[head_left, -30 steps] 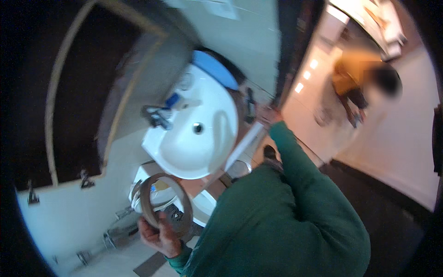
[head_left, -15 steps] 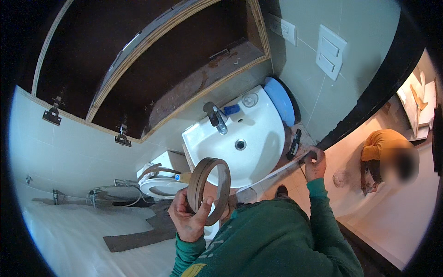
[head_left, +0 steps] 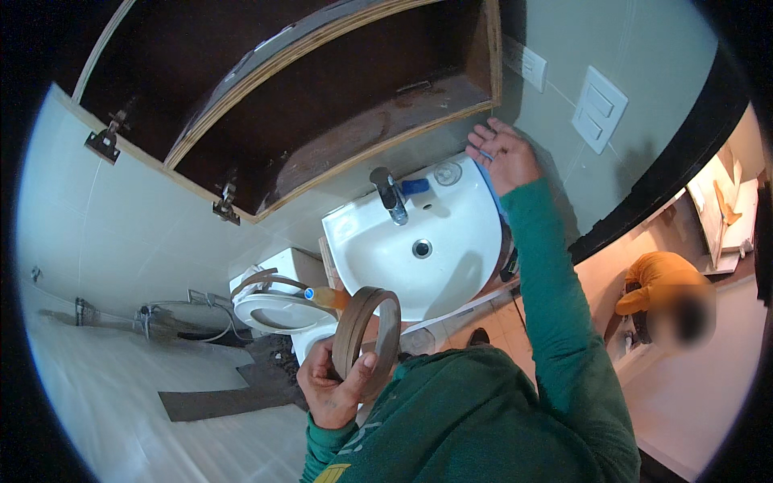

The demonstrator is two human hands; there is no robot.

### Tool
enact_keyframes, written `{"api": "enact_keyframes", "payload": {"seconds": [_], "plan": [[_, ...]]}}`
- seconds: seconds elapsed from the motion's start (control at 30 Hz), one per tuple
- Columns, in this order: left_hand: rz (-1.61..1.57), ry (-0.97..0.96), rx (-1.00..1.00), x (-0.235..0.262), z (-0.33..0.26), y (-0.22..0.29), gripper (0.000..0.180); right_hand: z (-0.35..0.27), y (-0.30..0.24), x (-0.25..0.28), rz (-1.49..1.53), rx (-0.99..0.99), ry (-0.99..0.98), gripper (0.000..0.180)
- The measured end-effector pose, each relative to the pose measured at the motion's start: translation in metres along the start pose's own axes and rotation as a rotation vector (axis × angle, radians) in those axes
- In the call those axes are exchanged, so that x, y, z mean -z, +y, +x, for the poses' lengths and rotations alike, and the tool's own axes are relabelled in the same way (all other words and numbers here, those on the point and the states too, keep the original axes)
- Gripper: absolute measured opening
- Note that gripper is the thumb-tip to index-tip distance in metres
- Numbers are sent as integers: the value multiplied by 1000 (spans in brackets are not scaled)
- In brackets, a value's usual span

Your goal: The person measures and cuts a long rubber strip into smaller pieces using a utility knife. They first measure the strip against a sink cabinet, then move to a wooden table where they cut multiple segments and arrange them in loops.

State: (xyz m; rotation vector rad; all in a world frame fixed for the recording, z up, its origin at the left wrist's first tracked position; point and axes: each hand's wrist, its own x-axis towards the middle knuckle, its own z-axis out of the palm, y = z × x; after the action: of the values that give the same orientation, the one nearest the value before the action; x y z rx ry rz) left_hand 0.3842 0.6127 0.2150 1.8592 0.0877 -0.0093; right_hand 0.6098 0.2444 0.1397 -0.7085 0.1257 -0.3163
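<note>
My left hand [head_left: 332,385] is closed around a coiled roll of brown wood-grain edge banding [head_left: 366,334], held upright in front of the white washbasin [head_left: 362,266]. My right hand [head_left: 506,154] is raised at the bottom right corner of the open wooden cabinet [head_left: 354,165]. Its fingers are spread and nothing shows in them. Whether the fingertips touch the cabinet edge or the wall, I cannot tell. Below that hand lies the basin's right rear corner, with a round clear dish [head_left: 448,172] on it.
On the basin are a faucet [head_left: 390,197] and a blue item [head_left: 415,187]. A toilet [head_left: 282,310], with brown strips and a yellow bottle [head_left: 326,298] near it, stands left. Switches [head_left: 600,110] are on the right wall. Another person in orange [head_left: 664,278] crouches beyond the doorway.
My right hand has moved up from low by the door frame to the cabinet's lower right corner, its fingers opening. My left hand keeps the roll. The view has shifted slightly.
</note>
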Motion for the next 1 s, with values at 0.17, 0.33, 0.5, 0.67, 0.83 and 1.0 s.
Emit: {"api": "enact_keyframes", "payload": {"seconds": [0.17, 0.33, 0.5, 0.67, 0.83, 1.0], "plan": [[-7, 100, 15, 14, -14, -16, 41, 15, 7, -13, 75, 30, -98, 101], [-4, 128, 32, 15, -19, -19, 37, 14, 15, -20, 17, 70, -22, 97], [21, 84, -13, 11, -10, -21, 35, -16, 9, -31, -380, -16, -168, 75], [-14, 106, 9, 7, 1, -31, 35, -109, 0, 36, -827, 236, -146, 55], [18, 81, 23, 1, 9, -37, 32, -207, 33, 201, -841, -296, 58, 51], [39, 21, -177, -17, 23, -32, 24, -248, 147, 343, -527, -579, 644, 68]]}}
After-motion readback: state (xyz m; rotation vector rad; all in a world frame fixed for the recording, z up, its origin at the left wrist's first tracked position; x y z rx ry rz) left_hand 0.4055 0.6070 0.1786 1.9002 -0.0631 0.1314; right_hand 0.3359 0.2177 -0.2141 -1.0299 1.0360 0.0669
